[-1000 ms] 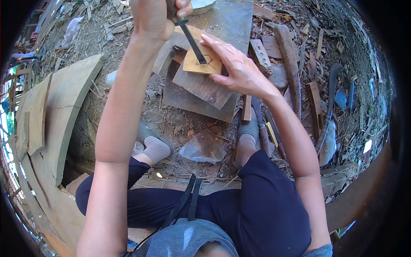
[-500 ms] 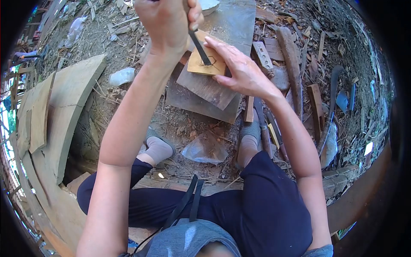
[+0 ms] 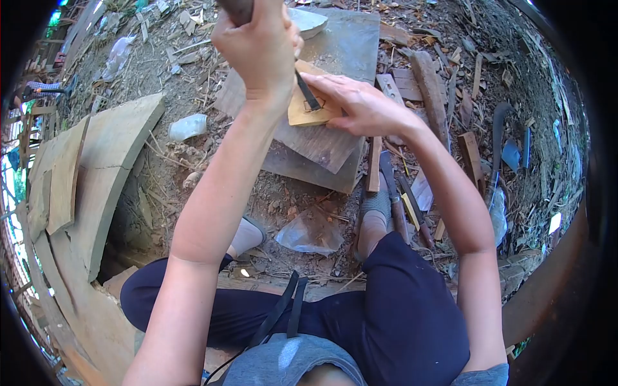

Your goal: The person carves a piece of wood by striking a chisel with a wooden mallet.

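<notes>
Two planks (image 3: 309,145) under wood piece (image 3: 309,109), plastic bag (image 3: 309,233) near feet, scattered offcuts

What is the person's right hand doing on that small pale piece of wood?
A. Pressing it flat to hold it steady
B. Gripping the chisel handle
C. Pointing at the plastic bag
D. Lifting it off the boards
A: the right hand lies flat on the small wooden piece atop the boards, while the left hand grips the chisel.
</notes>
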A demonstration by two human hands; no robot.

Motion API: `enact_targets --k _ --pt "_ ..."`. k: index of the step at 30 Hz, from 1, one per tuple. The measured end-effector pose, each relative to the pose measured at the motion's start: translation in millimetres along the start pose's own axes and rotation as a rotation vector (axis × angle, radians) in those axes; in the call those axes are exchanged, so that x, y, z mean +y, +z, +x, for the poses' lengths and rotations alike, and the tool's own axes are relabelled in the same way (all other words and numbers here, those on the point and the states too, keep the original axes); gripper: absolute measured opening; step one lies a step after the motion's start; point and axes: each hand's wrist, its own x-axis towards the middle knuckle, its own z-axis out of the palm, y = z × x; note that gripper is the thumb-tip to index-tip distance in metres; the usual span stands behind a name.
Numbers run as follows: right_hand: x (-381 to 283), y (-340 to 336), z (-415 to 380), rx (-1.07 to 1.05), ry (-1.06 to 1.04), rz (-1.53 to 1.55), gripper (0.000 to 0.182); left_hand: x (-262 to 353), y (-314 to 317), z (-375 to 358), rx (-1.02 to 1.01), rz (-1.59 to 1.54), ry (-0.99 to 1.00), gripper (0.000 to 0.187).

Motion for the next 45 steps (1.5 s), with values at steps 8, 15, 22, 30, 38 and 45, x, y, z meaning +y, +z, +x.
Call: enact_targets --k 8,15,22,30,38,45 --pt "9.5 -1.5 -27.8 0.270 0.208 0.339 0.067 -0.2 15.0 -18.4 -0.018 0.101 0.078 0.028" --pt "157.2 57.6 -194.4 0.543 1.267 -0.397 0.086 -10.6 10.2 -18.0 -0.179 0.177 0.298 0.017" --pt "135.6 29.0 -186.9 0.376 1.191 -0.199 0.071 -15.6 1.4 -17.7 -0.169 0.269 0.286 0.014" --pt "-79.9 -117.8 -98.0 0.546 0.559 0.220 0.074 -17.1 1.6 -17.8 -0.079 0.255 0.255 0.014" --pt "-220.9 -177.3 -31.4 0.332 0.306 -0.255 0.060 -11.5 2.9 -17.3 -0.098 0.306 0.251 0.018" --pt "-256.4 -212.7 -21.6 0.325 0.242 -0.219 0.073 -7.0 4.9 -20.2 -0.066 0.262 0.294 0.017"
